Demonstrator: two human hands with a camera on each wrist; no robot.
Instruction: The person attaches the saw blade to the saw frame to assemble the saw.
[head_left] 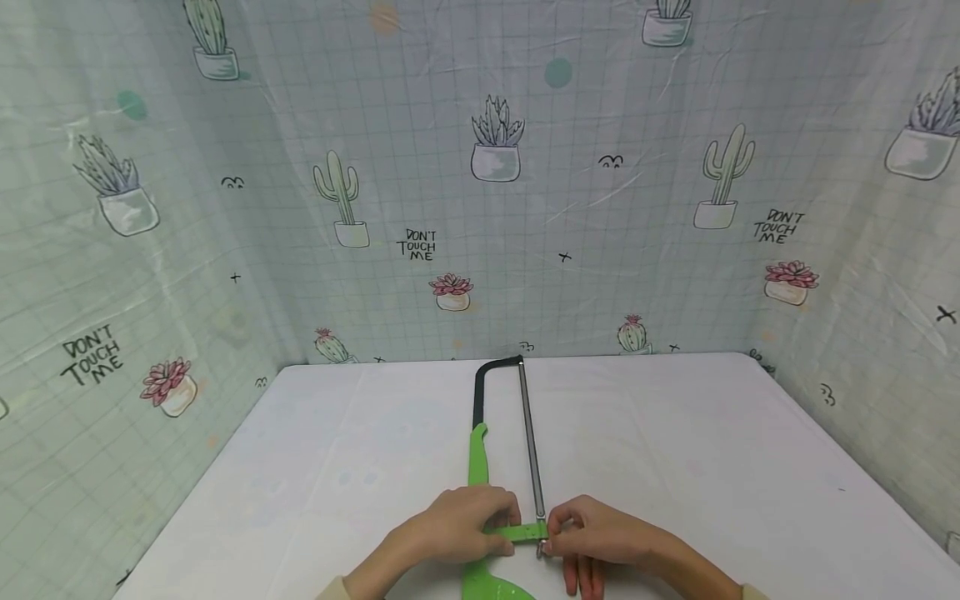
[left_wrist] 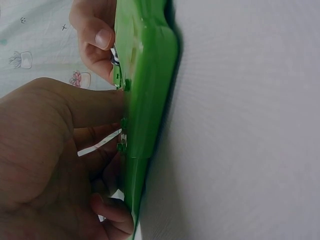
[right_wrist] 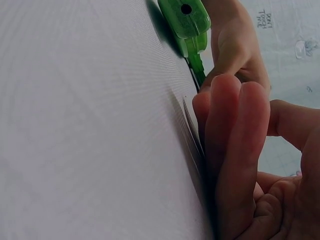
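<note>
A hacksaw (head_left: 477, 458) with a green handle and a black front frame (head_left: 479, 396) lies flat on the white table, its tip pointing away from me. Its thin grey blade (head_left: 530, 437) runs along the right side, down to a short green crossbar (head_left: 527, 532). My left hand (head_left: 461, 525) reaches over the green body and grips it at the crossbar, thumb below and fingers above. At the crossbar's right end, my right hand (head_left: 600, 533) pinches with thumb and forefinger beside a small metal fitting (head_left: 541, 550). Its other fingers hang down, close over the table in the right wrist view.
The white table (head_left: 360, 433) spreads out on both sides of the saw. Behind it and along both sides hangs a pale gridded sheet (head_left: 562, 292) printed with potted cacti and lettering.
</note>
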